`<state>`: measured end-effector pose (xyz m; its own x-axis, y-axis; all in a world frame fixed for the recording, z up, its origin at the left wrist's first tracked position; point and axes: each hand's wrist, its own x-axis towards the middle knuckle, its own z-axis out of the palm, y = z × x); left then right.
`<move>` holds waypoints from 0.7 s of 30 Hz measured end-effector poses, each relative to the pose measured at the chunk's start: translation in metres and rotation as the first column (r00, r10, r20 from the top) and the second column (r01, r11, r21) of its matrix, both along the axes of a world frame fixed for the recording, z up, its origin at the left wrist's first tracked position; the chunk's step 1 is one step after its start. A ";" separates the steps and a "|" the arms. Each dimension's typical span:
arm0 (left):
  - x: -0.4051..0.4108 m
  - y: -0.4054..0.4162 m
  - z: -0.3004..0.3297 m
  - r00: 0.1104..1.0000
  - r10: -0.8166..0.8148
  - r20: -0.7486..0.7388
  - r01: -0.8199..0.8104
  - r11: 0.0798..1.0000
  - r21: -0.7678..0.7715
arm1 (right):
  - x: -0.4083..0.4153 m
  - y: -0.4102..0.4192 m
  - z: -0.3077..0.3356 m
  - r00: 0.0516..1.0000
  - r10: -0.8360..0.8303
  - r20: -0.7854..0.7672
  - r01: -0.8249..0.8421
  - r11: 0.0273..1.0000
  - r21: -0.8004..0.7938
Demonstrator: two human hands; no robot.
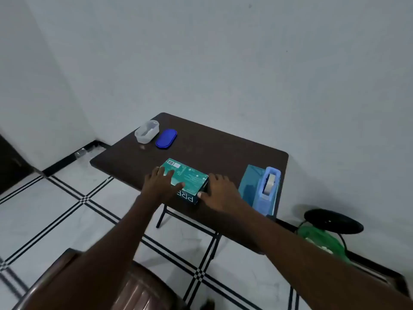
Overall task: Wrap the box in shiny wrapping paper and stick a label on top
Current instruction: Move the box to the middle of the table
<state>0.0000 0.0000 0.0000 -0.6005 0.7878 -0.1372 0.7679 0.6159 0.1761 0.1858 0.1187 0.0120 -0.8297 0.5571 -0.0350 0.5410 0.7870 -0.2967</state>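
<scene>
A teal box (192,177) with white print lies flat on the dark brown table (223,148), near its front edge. My left hand (159,185) rests on the box's top and left side, fingers spread over it. My right hand (220,191) presses against the box's right end, thumb at the lower corner. Both hands grip the box between them. A sheet of shiny blue wrapping paper (251,185) lies at the table's right side, partly under a light blue tape dispenser (269,186) that carries a roll of tape.
A clear plastic container (146,132) and its blue oval lid (166,139) sit at the table's far left corner. A black stool (334,221) with a green bag (321,240) stands to the right. A brown chair (138,289) is below me. White walls stand close behind the table.
</scene>
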 end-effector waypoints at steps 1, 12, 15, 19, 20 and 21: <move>-0.009 0.008 -0.009 1.000 0.005 0.015 -0.004 1.000 -0.025 | -0.011 0.006 -0.009 1.000 0.007 0.003 -0.006 1.000 -0.023; -0.118 0.083 -0.103 0.996 -0.076 0.053 0.085 0.978 -0.193 | -0.123 0.051 -0.110 0.983 0.089 0.160 -0.095 0.995 0.029; -0.140 0.104 -0.114 0.993 -0.112 0.025 0.115 0.980 -0.163 | -0.142 0.071 -0.128 0.986 0.062 0.156 -0.070 0.996 0.050; -0.155 0.140 -0.116 0.990 -0.138 0.004 0.137 0.983 -0.125 | -0.156 0.110 -0.134 0.988 0.011 0.156 -0.021 0.998 0.065; -0.157 0.150 -0.116 0.991 -0.136 0.003 0.135 0.984 -0.113 | -0.159 0.122 -0.132 0.988 -0.001 0.157 -0.009 0.998 0.061; -0.160 0.161 -0.118 0.990 -0.139 0.002 0.138 0.985 -0.105 | -0.161 0.136 -0.134 0.987 -0.019 0.157 0.011 0.998 0.054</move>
